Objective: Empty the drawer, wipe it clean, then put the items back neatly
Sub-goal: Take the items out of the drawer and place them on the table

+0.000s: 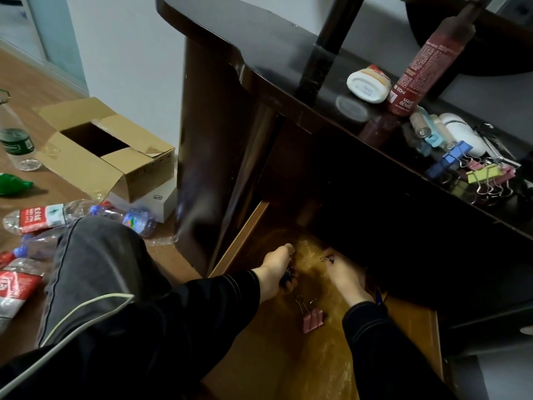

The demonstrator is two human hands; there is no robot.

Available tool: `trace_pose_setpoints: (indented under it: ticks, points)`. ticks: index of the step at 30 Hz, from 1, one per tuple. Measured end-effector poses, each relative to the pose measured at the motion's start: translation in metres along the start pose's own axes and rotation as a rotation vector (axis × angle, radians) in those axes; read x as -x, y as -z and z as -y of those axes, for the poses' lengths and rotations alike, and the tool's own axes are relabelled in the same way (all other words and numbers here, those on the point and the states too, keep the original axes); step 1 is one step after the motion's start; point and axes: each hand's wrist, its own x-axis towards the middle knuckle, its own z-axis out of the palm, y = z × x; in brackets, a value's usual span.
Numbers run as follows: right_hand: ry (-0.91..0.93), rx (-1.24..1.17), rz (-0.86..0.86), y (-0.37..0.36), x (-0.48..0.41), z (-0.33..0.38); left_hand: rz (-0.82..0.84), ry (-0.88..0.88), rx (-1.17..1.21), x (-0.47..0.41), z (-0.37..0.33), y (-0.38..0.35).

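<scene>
I cannot identify the dark object (287, 278) the left hand (274, 271) grips. Whether the right hand (347, 277) pinches the small clip (326, 258) is unclear. Drawer (409, 321) rear lost in shadow.

Pink binder clips (313, 320) on the drawer bottom (288, 359); red bottle (418, 70) and coloured clips (478, 172) on dark desktop (259, 33).

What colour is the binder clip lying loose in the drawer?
The clip is pink; the head view shows it best.
</scene>
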Motion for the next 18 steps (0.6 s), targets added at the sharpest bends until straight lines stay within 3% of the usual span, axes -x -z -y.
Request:
trace_pose_setpoints:
  ticks: [4,7,13,18]
  points:
    - [0.038,-0.097,0.019,-0.001,0.005,-0.013,0.006,-0.006,-0.015,0.000,0.000,-0.001]
    - [0.069,-0.244,-0.058,-0.001,0.016,-0.025,-0.003,-0.037,-0.071,0.000,-0.001,0.000]
    - [0.090,-0.708,-0.088,-0.004,0.065,-0.044,0.052,-0.051,-0.167,0.011,-0.002,-0.007]
    - [0.160,-0.807,-0.135,0.029,0.125,-0.047,0.126,-0.294,-0.528,0.033,0.005,-0.013]
